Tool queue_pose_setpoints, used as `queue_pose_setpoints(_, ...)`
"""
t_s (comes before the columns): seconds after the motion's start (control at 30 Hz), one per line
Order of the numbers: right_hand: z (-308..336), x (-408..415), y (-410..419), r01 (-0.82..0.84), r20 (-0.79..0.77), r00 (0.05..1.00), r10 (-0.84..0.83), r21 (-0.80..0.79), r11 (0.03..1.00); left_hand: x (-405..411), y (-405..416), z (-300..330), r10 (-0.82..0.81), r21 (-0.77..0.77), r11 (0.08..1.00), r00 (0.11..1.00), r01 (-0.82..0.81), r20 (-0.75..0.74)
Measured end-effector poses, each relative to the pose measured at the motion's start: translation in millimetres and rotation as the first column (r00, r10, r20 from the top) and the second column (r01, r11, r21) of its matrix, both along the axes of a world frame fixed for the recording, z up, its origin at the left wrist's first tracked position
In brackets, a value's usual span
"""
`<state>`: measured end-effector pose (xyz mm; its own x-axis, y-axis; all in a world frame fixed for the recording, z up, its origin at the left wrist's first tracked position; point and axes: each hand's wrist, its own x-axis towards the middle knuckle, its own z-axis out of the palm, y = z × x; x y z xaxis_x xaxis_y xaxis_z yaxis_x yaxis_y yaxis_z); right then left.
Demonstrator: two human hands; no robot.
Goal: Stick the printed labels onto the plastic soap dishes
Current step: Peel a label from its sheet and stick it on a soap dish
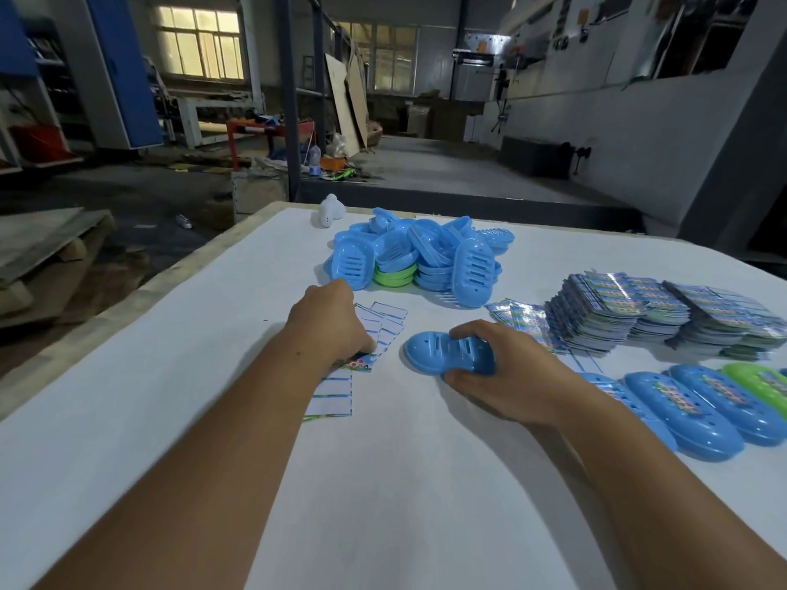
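Nearest on the white bench point(383, 483), the right hand point(506, 372) has its grip closed round an upturned blue soap dish point(443, 353), fingers over its far edge and thumb under the near one; the dish carries no label yet. Beside it the left hand point(330, 323) reaches down among loose label sheets point(379, 330), fingertips pinching at a printed label point(360, 363) (whether it is fully lifted cannot be told). To the right lies a row of finished dishes point(698, 398), each already labelled. Further off stand tall stacks of labels point(639, 308), and beyond the hands a heap of unlabelled dishes point(417, 253), blue with some green. Judging by that heap, much of the work remains.
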<state>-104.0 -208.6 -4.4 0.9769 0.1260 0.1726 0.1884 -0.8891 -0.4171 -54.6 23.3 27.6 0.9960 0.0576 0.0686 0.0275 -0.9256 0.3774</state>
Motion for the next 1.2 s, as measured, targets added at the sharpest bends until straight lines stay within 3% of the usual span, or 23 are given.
queue_pose_setpoints(0.13,1,-1,2,0.001,0.012,1.000,-0.001,0.016,1.000,2,1,1,0.004,-0.189,0.982,0.997,0.010,0.074)
queue_pose_setpoints(0.23,2,-1,6,0.019,0.075,0.997,-0.035,0.207,0.978,4,-3,4,-0.035,-0.404,0.911,0.991,0.086,0.133)
queue_pose_setpoints(0.3,4,1,9,0.018,0.138,0.988,-0.069,0.337,0.941,2,-10,8,-0.101,-0.561,0.809,0.982,0.173,0.158)
queue_pose_setpoints(0.37,8,2,13,-0.013,0.108,0.992,-0.058,0.563,0.826,-3,-20,9,-0.176,-0.676,0.701,0.974,0.228,0.146)
queue_pose_setpoints(0.43,11,1,15,-0.015,0.011,1.000,0.011,0.769,0.639,-9,-29,8,-0.243,-0.732,0.631,0.962,0.257,0.127)
queue_pose_setpoints(0.53,13,1,15,0.007,-0.050,0.996,0.071,0.860,0.511,-14,-38,4,-0.295,-0.787,0.557,0.949,0.265,0.111)
queue_pose_setpoints(0.6,15,2,13,0.022,-0.052,0.997,0.049,0.879,0.477,-13,-40,4,-0.272,-0.801,0.546,0.956,0.245,0.107)
queue_pose_setpoints(0.73,19,1,9,0.057,-0.063,0.998,0.000,0.899,0.435,-10,-39,7,-0.225,-0.740,0.633,0.969,0.228,0.106)
queue_pose_setpoints(1.2,19,3,7,0.087,-0.085,0.996,-0.025,0.899,0.429,-15,-39,6,-0.287,-0.693,0.672,0.955,0.262,0.082)
